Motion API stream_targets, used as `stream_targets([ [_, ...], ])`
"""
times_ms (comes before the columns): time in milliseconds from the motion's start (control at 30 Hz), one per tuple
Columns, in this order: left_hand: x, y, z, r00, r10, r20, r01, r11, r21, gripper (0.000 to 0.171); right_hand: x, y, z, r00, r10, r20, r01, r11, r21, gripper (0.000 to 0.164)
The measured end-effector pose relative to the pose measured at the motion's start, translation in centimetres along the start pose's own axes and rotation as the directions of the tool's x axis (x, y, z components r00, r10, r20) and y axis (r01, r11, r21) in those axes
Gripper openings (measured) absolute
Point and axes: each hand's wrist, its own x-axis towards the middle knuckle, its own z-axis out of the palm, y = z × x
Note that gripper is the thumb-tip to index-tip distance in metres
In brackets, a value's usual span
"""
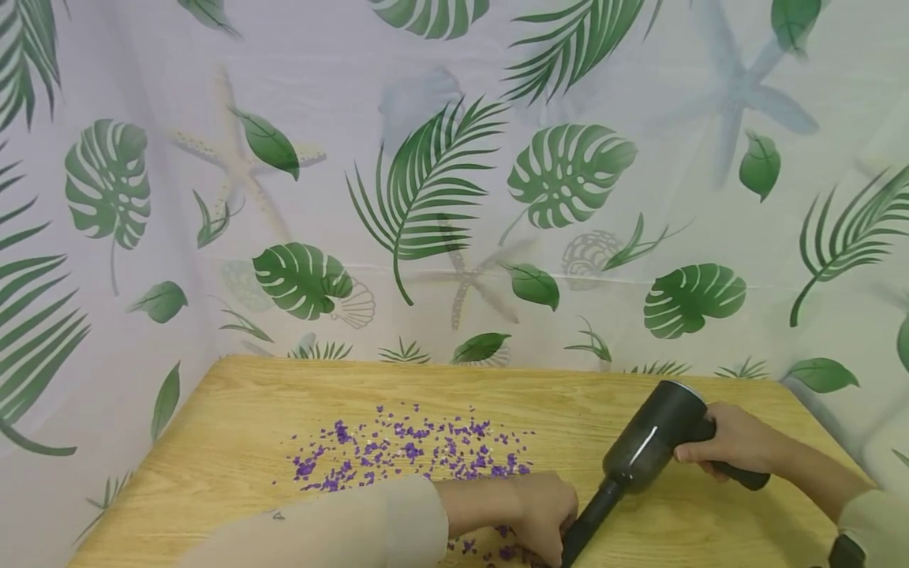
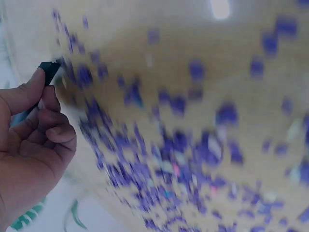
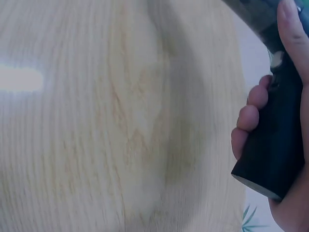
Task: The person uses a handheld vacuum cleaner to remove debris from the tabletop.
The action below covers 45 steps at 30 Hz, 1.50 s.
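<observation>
A black handheld vacuum cleaner (image 1: 642, 446) slants over the right part of the table, with a shiny dust cup and a long narrow nozzle (image 1: 595, 517). My right hand (image 1: 738, 442) grips its handle (image 3: 273, 130), fingers wrapped around it in the right wrist view. Near the nozzle's tip, my left hand (image 1: 536, 513) pinches it between thumb and fingers, as the left wrist view shows. Small purple bits (image 1: 410, 450) like confetti lie scattered over the tabletop around and beyond the left hand. A few pale and pink specks are mixed among them.
The wood-grain table (image 1: 241, 418) meets a hanging cloth (image 1: 319, 173) printed with green leaves and starfish at the back and sides. My left sleeve (image 1: 341, 528) crosses the front of the table and hides part of the scattered bits.
</observation>
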Motion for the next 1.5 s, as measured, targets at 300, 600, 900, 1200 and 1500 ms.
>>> stream_targets([
  [300,3.4,-2.5,-2.9,0.974,-0.062,-0.219,0.127,0.947,0.294,0.008,-0.9,-0.8,-1.7,0.960,0.177,-0.216,-0.200,0.976,-0.088,0.034],
  [600,6.3,-6.5,-4.5,0.933,-0.080,-0.351,0.167,0.960,0.226,0.011,0.0,-2.1,-2.0,0.858,0.370,-0.356,-0.427,0.899,-0.094,0.052],
  [900,7.0,-7.9,-4.8,0.889,-0.130,-0.440,0.148,0.989,0.006,0.015,0.1,-1.5,-2.3,0.808,0.476,-0.348,-0.491,0.870,0.050,0.053],
  [1200,6.0,-10.1,-4.9,0.880,-0.229,-0.417,0.202,0.973,-0.108,0.014,2.2,-1.7,-0.9,0.823,0.453,-0.342,-0.451,0.888,0.091,0.052],
  [1500,4.3,-10.6,-4.0,0.896,-0.126,-0.425,0.125,0.992,-0.029,0.009,2.5,-0.5,-3.3,0.966,0.258,-0.022,-0.237,0.915,0.326,0.032],
])
